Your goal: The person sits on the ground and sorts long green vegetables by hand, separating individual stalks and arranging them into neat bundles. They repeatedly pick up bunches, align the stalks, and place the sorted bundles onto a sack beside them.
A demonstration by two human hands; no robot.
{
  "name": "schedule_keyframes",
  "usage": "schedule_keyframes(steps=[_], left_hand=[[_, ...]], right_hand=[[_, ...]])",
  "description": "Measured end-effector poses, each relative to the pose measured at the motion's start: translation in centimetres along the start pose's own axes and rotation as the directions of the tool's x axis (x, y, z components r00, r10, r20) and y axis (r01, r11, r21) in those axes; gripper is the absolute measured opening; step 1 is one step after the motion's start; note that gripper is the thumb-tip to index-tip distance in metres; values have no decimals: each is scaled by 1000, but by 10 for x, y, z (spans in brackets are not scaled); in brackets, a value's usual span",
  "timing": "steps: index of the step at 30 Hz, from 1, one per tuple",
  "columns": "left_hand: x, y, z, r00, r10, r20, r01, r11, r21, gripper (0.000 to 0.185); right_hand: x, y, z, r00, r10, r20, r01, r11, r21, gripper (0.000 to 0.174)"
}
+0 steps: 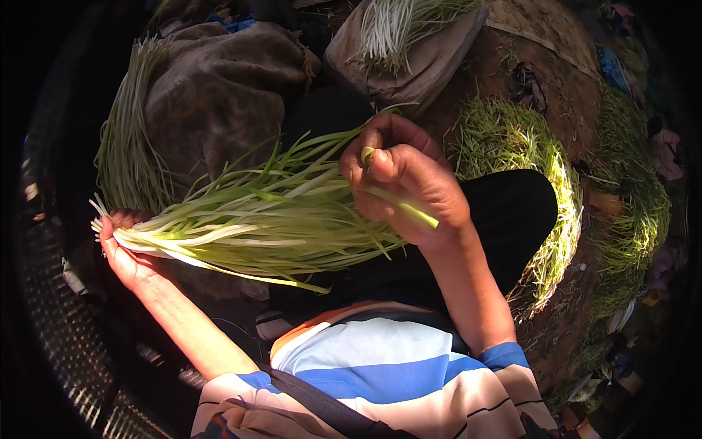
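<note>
My left hand (129,252) grips a bundle of long, pale green stalks (258,225), perhaps blanched chives, by their white ends. The loose green ends fan out to the right across my lap. Over that leafy side, my right hand (408,175) has its fingers curled in, thumb against forefinger. Pinched there is a small yellow-green piece of leaf or stalk (367,154). A flat green leaf blade (408,208) sticks out below the palm. Whether these two bits are one piece is hidden by the fingers.
Pale stalks (129,126) hang beside a bulging brown cloth sack (219,104) at left. More white-ended stalks (403,30) lie on a light sack (417,71) ahead. Heaps of green trimmings (510,137) cover the ground right of my dark-clothed knee (510,214). A perforated surface (60,318) borders the left.
</note>
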State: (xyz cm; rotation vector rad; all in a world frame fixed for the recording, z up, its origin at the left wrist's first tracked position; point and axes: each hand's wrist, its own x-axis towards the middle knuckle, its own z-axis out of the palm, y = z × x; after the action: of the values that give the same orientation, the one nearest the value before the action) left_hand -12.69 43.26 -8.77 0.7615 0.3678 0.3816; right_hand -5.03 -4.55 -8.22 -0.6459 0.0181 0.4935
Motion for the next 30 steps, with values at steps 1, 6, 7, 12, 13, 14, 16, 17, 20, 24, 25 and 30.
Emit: schedule_keyframes(steps=[1, 6, 7, 12, 13, 14, 16, 17, 20, 24, 25, 30], left_hand=[[1, -1, -1, 1000, -8, -6, 7, 1000, -18, 25], [6, 16, -27, 999, -50, -18, 50, 998, -26, 25], [7, 13, -27, 996, -92, -4, 91, 995, -38, 25], [7, 14, -24, 996, -24, -88, 24, 1000, -2, 24], [4, 11, -14, 990, 8, -141, -1, 999, 46, 24], [1, 8, -3, 980, 42, -193, -24, 995, 97, 24], [5, 11, 0, 978, 29, -206, -6, 994, 111, 23], [6, 17, -4, 993, -51, -109, 55, 998, 32, 22], [19, 29, 10, 969, -213, 123, 236, 948, -214, 21], [35, 33, 75, 976, -152, 158, 182, 962, -203, 18], [49, 34, 66, 986, -64, 154, 81, 991, -104, 16], [96, 24, 44, 902, 374, -216, -293, 897, 332, 38]], right_hand=[[2, -7, -6, 999, 23, -25, -24, 1000, -11, 8], [-1, -63, -80, 937, -176, -301, 88, 954, -285, 12], [-8, -73, -82, 902, -224, -370, -21, 832, -555, 20], [-53, -70, -95, 901, -427, -70, -194, -253, -948, 48], [-60, -65, -83, 916, -398, -48, -178, -295, -939, 51], [-70, -62, -65, 923, -342, -178, -218, -81, -973, 49], [-86, -52, -41, 961, -134, -242, -225, 131, -965, 47], [-90, -45, -38, 984, 2, -178, -176, 136, -975, 45], [-89, -25, -30, 914, 398, -86, -222, 311, -924, 42], [-60, -25, -66, 962, -274, -11, 15, 91, -996, 42], [-57, -38, -61, 935, -356, 2, -26, -75, -997, 43], [-82, -49, -16, 983, -136, 125, 159, 285, -945, 55]])
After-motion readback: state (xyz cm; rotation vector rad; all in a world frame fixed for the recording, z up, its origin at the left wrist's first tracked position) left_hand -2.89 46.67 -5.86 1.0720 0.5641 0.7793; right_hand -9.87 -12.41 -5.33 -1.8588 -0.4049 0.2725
